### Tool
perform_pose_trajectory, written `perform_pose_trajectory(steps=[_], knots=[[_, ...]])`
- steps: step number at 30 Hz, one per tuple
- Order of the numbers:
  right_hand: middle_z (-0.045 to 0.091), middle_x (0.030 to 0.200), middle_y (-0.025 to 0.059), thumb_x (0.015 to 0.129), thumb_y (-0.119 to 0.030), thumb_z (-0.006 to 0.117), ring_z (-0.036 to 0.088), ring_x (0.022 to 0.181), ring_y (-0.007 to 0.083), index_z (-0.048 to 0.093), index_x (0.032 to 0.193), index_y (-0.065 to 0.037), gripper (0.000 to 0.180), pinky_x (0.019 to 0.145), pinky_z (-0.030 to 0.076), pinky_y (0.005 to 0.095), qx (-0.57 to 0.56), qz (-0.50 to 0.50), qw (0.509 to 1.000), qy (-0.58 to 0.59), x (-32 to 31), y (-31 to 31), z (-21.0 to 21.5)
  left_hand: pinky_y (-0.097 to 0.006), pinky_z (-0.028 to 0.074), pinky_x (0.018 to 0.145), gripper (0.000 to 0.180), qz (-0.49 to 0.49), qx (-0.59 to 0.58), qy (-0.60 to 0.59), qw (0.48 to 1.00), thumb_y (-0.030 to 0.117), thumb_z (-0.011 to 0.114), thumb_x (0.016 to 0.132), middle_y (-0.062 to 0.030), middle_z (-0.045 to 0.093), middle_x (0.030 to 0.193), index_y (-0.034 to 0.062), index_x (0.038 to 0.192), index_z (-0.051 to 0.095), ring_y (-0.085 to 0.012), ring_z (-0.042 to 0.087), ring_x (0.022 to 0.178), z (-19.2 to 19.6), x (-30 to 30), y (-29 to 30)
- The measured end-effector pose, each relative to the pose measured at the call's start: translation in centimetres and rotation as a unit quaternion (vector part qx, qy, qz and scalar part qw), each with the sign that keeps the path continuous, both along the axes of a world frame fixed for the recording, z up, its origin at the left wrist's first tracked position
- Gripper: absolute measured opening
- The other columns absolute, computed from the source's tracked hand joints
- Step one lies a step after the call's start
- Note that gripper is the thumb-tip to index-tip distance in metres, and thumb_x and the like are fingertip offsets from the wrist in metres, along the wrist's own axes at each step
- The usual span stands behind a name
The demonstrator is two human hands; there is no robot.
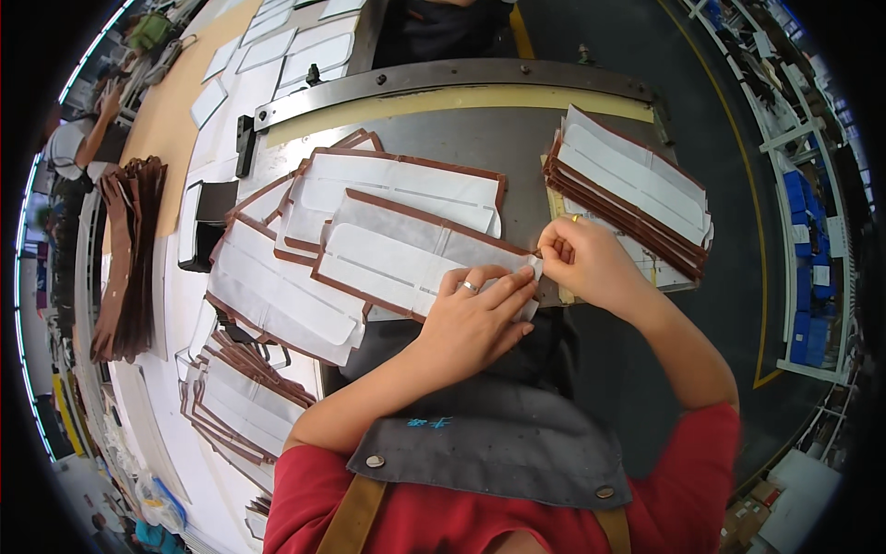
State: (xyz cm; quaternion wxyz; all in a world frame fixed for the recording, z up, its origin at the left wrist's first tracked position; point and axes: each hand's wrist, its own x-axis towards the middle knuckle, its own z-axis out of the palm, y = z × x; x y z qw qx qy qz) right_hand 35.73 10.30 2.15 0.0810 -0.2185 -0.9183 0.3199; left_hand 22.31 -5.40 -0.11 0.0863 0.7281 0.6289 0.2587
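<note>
A white-lined panel with brown leather-like edges (397, 249) lies slantwise on top of a loose pile, at the near side of the metal work table. My left hand (480, 319) rests flat on its right part, fingers stretched toward the right end and a ring on one finger. At that end my right hand (581, 263) is closed, thumb and forefinger pinching the panel's upper right corner. What exactly lies between those fingertips is too small to make out. Similar panels, one white-lined panel (286, 286) at the left and another panel (406, 189) behind, overlap beneath it.
A neat stack of similar panels (632, 175) stands right of my right hand. Across the table's far side runs a metal bar (452, 77). Brown strips (129, 258) hang at the left, near more panels (249, 397). Shelving with blue bins (808, 268) lines the right. Another person is at the far left.
</note>
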Motion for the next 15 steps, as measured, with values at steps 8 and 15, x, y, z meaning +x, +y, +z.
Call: perform_pose_trajectory(steps=[8, 15], knots=[[0.057, 0.093, 0.0096, 0.081, -0.01, 0.063, 0.057, 0.087, 0.0242, 0.06, 0.096, -0.002, 0.017, 0.066, 0.049, 0.0353, 0.176, 0.14, 0.969, 0.107, -0.2, -0.3, -0.3, -0.038, 0.035, 0.093, 0.045, 0.006, 0.003, -0.101, 0.995, 0.021, 0.068, 0.078, -0.0043, 0.052, 0.123, 0.0078, 0.119, 0.056, -0.0236, 0.05, 0.111, 0.1, -1.2, -0.4], [0.058, 0.082, 0.0082, 0.08, -0.006, 0.062, 0.056, 0.071, 0.0148, 0.055, 0.085, -0.001, 0.01, 0.059, 0.047, 0.0287, 0.092, 0.051, 0.994, 0.013, -0.7, -1.0, -0.2, -0.037, 0.036, 0.092, 0.045, 0.012, 0.005, -0.005, 1.0, 0.02, 0.068, 0.077, -0.0036, 0.054, 0.119, 0.0075, 0.119, 0.057, -0.0221, 0.051, 0.11, 0.1, -1.1, -0.7]])
